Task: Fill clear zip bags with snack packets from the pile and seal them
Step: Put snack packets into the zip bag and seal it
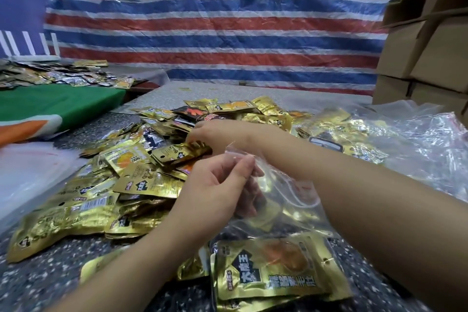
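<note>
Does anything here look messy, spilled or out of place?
Nothing looks damaged or spilled. The gold snack packets lie in a loose heap on the speckled table, which suits the job. Filled clear bags sit to the right.

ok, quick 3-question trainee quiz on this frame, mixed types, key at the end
1. True or false: the left hand pinches the mouth of the zip bag.
2. The right hand reaches into: A) the carton stack, B) the packet pile, C) the green cloth.
3. Fill in: the packets already in the bag are mostly ____ coloured.

Key: 1 true; 2 B; 3 gold.
</note>
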